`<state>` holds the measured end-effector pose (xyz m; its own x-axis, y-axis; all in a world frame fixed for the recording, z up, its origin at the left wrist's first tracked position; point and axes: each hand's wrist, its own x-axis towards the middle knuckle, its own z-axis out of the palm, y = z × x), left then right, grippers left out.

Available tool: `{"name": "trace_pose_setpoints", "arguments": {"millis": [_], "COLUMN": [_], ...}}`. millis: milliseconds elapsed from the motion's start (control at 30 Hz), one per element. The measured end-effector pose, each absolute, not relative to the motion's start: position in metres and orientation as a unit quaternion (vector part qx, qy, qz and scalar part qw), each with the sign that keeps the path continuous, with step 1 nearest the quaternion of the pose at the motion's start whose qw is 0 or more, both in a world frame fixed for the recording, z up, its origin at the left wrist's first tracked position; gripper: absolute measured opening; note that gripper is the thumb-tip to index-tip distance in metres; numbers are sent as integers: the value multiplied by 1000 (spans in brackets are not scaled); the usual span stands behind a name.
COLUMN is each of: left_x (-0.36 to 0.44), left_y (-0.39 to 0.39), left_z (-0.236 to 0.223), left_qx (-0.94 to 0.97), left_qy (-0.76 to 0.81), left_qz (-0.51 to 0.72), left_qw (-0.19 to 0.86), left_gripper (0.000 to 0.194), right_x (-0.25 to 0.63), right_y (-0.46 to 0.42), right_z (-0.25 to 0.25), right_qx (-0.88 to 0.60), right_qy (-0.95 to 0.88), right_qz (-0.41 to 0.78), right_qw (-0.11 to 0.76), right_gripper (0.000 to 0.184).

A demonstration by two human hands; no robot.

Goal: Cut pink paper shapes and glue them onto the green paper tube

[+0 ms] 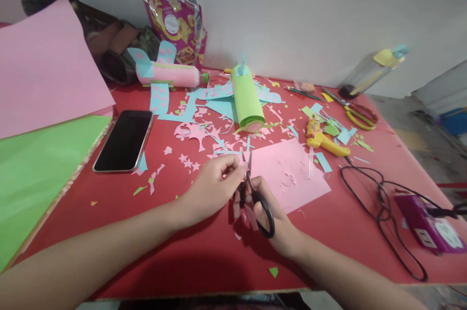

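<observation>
My right hand (272, 205) grips black-handled scissors (268, 212), their blades pointing away from me and slightly apart. Close against the blades, my left hand (215, 181) pinches a small piece of pink paper, mostly hidden by the fingers. A narrow pink strip (251, 217) hangs below the scissors. Under and beyond my right hand lies a pink sheet (292, 169) with small scraps on it. Several cut pink stars (187, 163) rest on the red table left of my hands.
A green paper-covered tube (248, 98) with blue wings and a pink-wrapped bottle (175, 75) stand behind. A phone (124, 142) and coloured sheets (47, 71) lie left. Rightward are a yellow glue gun (324, 143), its cable, a purple power box (430, 225) and pliers (359, 115).
</observation>
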<state>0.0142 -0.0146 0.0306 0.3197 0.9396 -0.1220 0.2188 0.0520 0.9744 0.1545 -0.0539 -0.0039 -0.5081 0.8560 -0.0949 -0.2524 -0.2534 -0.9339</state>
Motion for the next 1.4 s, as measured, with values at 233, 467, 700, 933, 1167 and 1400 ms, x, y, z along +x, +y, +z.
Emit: {"name": "trace_pose_setpoints", "arguments": {"millis": [233,467,700,933,1167,1400], "left_x": [17,20,20,19,17,13], "left_y": [-18,-22,-22,-21,-15,-8], "left_z": [27,26,26,23,26,23], "left_qx": [596,578,580,593,596,620], "left_qy": [486,495,500,499,511,471], "left_qz": [340,342,346,351,352,316], "left_qw": [541,551,543,526,510,542], "left_gripper": [27,28,28,29,27,24], "right_x": [152,148,148,147,146,154], "right_y": [-59,-61,-62,-62,-62,-45], "right_z": [-4,2,1,1,-1,-4], "right_qx": [-346,-371,-385,-393,-389,-367], "right_qy": [-461,-471,-486,-496,-420,-417], "right_qz": [732,714,698,684,728,693], "right_qw": [363,361,358,363,378,460], "right_gripper": [34,35,34,35,33,36]}}
